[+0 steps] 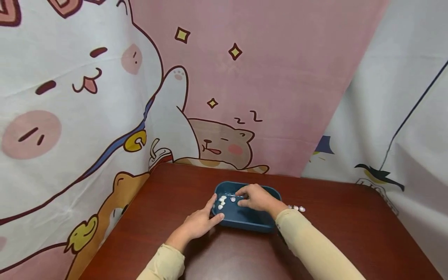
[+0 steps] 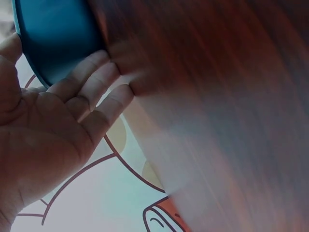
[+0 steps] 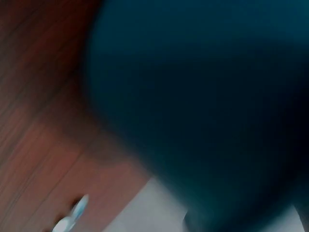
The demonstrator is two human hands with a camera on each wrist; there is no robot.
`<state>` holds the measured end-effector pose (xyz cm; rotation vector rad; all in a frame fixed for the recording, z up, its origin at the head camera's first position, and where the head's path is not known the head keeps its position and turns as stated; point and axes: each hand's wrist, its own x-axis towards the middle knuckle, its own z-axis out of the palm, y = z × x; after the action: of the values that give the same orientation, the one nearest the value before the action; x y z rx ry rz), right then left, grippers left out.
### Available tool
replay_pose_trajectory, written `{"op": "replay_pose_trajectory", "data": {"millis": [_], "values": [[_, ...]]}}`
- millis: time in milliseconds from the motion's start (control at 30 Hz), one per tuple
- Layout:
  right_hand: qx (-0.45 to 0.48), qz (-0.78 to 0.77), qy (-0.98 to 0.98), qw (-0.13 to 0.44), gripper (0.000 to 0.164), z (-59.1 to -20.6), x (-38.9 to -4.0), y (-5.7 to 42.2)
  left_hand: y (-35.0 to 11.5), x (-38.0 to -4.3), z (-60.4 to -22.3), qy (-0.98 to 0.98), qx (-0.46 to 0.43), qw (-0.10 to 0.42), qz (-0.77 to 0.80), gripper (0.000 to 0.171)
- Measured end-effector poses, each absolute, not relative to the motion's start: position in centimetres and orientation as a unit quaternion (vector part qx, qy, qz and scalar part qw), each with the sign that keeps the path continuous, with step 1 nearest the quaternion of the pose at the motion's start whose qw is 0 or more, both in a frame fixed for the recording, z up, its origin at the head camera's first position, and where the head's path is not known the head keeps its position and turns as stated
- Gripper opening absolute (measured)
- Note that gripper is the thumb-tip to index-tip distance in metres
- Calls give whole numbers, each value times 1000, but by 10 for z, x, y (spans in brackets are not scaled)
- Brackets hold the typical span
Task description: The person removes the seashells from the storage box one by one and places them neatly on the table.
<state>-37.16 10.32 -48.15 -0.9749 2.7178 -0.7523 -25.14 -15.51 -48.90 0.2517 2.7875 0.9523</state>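
Toward the far edge of the table (image 1: 178,186) sits a blue tray (image 1: 245,225), the left hand (image 1: 197,223), fingers straight, touching its end nearer the left edge, the right hand (image 1: 258,197) over it, thumb and fingers spread just beside a purplish piece (image 1: 233,199) lying inside near several white pieces (image 1: 223,203).

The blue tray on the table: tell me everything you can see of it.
The tray is dark teal-blue, rectangular with rounded corners and low walls, open on top, and looks like smooth plastic. It sits upright on the reddish-brown table, long sides running left to right. A few small whitish pieces lie near its left end, a pinkish one beside them. The left hand touches its left end; the right hand reaches over it, hiding part of its right side.
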Motion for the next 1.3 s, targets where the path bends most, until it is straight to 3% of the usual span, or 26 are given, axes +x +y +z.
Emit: {"op": "replay_pose_trajectory", "data": {"millis": [300, 933, 1100, 1300], "values": [[-317, -196, 928, 33, 25, -505, -378, 58, -157, -254, -491, 936, 91, 97, 325, 87], [-289, -243, 925, 46, 22, -507, -377, 71, -156, -254, -491, 938, 81, 103, 322, 88], [-294, -301, 906, 46, 28, -493, -374, 89, -156, -252, -491, 937, 79, 103, 323, 88], [-259, -334, 906, -29, 31, -457, -370, 160, -154, -253, -490, 940, 79, 92, 318, 88]]}}
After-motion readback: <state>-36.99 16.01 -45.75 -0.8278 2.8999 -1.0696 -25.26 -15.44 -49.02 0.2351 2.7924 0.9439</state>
